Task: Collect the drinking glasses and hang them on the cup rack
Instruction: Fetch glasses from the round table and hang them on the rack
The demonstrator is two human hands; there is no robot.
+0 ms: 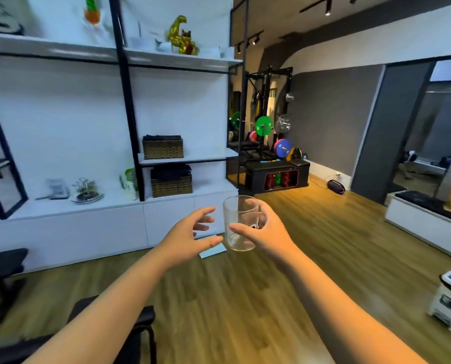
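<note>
Glass (240, 223) sits upright in my right hand (266, 236), thumb across its front and fingers curled round the back (seen through the clear wall). My left hand (190, 236) hovers just left of the glass, fingers spread, empty. I judge it light, stiff, slick, breakable; best gripped round the middle, firmly.

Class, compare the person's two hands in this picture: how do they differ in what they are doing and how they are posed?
The right hand grips a clear glass; the left hand holds nothing. The right hand's fingers wrap round the glass; the left hand's fingers are spread open beside it, not touching. Both are bare and stretched forward at the same height.
</note>
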